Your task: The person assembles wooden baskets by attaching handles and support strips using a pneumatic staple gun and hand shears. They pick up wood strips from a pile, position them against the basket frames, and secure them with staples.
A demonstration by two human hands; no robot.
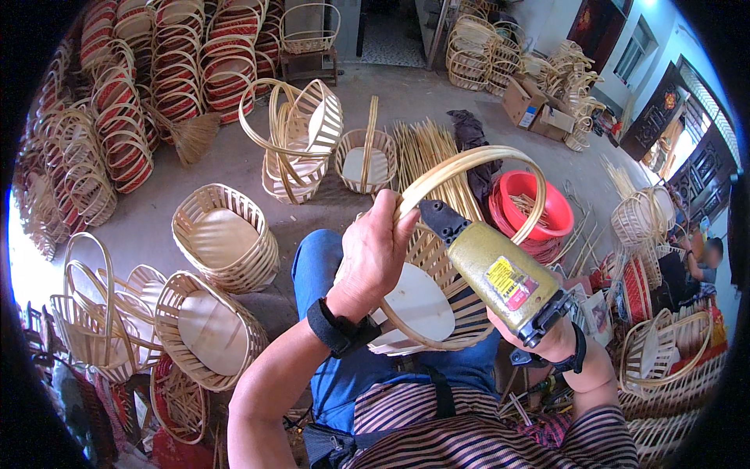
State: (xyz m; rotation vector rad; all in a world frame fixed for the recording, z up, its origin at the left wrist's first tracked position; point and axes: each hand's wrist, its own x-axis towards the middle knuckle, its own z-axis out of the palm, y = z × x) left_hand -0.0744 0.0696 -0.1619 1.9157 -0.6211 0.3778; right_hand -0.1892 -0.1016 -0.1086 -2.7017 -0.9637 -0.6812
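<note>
My left hand [371, 254] is closed on the bent handle [476, 160] of a pale woven basket [437, 258], thumb and fingers pinching the handle near its left end. The basket sits tilted on my lap, and its flat white base [414, 305] shows inside. My right hand [547, 336] grips an olive-green air nail gun [496, 270] with a yellow and red label. The gun's body hides most of those fingers. Its black nose [440, 219] is close to the handle, just right of my left hand; whether they touch, I cannot tell.
A stack of handleless baskets [223, 234] stands at left, with handled baskets [301, 148] ahead. Bundled cane strips [426, 148] lie beside a red basin [535, 205]. Tall red-and-tan basket stacks [176, 70] line the back left. Another person [703, 258] sits at far right.
</note>
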